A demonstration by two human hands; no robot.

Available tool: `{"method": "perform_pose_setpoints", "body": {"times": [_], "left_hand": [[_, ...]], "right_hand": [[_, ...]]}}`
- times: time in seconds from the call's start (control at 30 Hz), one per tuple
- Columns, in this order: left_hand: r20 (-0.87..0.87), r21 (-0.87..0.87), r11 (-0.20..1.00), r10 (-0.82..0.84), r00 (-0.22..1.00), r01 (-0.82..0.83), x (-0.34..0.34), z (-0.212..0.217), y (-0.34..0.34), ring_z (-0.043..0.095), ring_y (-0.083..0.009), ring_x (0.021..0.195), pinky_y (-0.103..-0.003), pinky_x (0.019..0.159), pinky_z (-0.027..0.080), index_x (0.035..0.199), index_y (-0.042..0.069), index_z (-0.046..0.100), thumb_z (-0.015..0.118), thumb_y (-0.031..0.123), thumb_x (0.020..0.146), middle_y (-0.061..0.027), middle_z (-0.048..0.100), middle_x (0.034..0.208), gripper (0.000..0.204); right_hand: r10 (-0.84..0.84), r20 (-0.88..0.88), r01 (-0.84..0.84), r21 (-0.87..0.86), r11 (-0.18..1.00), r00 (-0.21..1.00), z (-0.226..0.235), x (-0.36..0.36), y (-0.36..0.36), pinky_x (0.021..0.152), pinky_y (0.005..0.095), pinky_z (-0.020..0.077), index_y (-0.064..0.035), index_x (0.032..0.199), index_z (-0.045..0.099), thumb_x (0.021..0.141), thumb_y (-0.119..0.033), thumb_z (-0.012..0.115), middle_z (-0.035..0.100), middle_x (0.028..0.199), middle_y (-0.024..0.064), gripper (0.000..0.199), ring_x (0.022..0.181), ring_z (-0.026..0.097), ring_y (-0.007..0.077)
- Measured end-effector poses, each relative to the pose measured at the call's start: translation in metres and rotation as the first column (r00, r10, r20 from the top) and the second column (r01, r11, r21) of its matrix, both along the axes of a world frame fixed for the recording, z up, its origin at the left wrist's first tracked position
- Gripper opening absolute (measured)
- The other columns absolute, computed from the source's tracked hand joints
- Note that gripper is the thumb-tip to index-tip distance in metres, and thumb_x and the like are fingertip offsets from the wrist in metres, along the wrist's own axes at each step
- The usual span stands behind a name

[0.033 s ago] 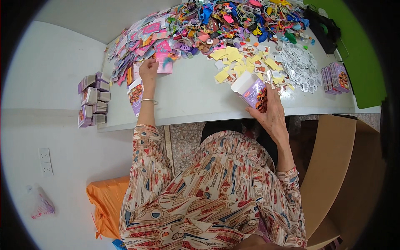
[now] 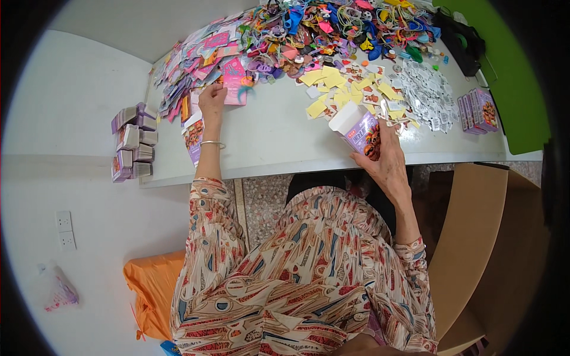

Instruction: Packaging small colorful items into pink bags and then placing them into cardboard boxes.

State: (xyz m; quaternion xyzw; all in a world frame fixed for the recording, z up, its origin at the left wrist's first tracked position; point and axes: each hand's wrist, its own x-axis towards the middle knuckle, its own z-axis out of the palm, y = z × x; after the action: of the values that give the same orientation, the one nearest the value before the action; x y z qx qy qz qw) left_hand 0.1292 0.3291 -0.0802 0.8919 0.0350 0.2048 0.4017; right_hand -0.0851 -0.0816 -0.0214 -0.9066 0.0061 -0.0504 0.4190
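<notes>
My right hand (image 2: 389, 166) holds a small purple carton (image 2: 363, 132) upright over the white table (image 2: 279, 136), near its front edge. The carton's white top flap stands open. My left hand (image 2: 212, 99), with a thin bangle on the wrist, reaches far to the left. Its fingers lie spread on the edge of a heap of pink and purple packets (image 2: 228, 74), with no grip that I can make out. A flat purple carton (image 2: 193, 137) lies beside that forearm.
A heap of colourful small toys (image 2: 332, 29) lines the table's far side, with yellow cards (image 2: 332, 89) and white sachets (image 2: 424, 95) before it. Filled purple cartons (image 2: 478, 110) lie right, folded carton stacks (image 2: 133, 145) left. A cardboard box (image 2: 475, 237) stands right of me.
</notes>
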Motion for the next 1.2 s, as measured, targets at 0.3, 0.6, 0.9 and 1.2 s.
{"method": "perform_pose_setpoints", "body": {"times": [0.3,0.6,0.9,1.2], "left_hand": [[-0.116,-0.195,0.941,-0.302,0.946,0.277,-0.043,0.032,-0.049,0.055,-0.0056,0.073,-0.021,0.064,0.044,0.101,-0.002,0.066,0.067,0.009,0.088,0.002,0.063,0.083,0.017],[-0.127,-0.363,0.826,-0.503,0.855,0.431,-0.079,0.055,-0.087,0.054,-0.0054,0.069,-0.021,0.063,0.044,0.101,-0.001,0.065,0.063,0.008,0.09,0.0033,0.06,0.079,0.014],[0.014,0.497,0.799,-0.398,0.917,0.339,-0.123,0.034,-0.116,0.054,-0.0366,0.099,-0.045,0.087,0.044,0.112,-0.002,0.058,0.074,0.028,0.079,-0.0204,0.06,0.108,0.048],[-0.052,0.471,0.793,-0.412,0.91,0.386,-0.134,0.019,-0.136,0.051,-0.0392,0.095,-0.047,0.082,0.043,0.121,-0.003,0.05,0.077,0.021,0.072,-0.0215,0.057,0.102,0.06]], "right_hand": [[0.034,0.015,-0.034,-0.02,0.999,0.999,-0.003,0.001,0.003,0.092,0.0435,0.0439,0.0035,0.138,0.035,0.071,-0.025,0.08,0.052,0.119,0.0278,0.086,0.11,0.053,0.0407],[0.11,0.019,-0.11,-0.03,0.994,0.994,-0.002,0.004,0.016,0.097,0.0447,0.043,0.0031,0.138,0.035,0.072,-0.028,0.08,0.051,0.125,0.0282,0.087,0.115,0.051,0.0422],[0.046,-0.006,-0.046,-0.063,0.997,0.999,-0.002,-0.006,0.002,0.096,0.0439,0.0444,0.0062,0.142,0.031,0.072,-0.031,0.081,0.049,0.127,0.0302,0.093,0.115,0.053,0.0418],[0.053,0.032,-0.051,-0.063,0.997,0.998,-0.011,-0.004,0.004,0.091,0.0428,0.0458,0.0074,0.14,0.032,0.071,-0.033,0.081,0.053,0.118,0.0254,0.094,0.108,0.055,0.0387]]}}
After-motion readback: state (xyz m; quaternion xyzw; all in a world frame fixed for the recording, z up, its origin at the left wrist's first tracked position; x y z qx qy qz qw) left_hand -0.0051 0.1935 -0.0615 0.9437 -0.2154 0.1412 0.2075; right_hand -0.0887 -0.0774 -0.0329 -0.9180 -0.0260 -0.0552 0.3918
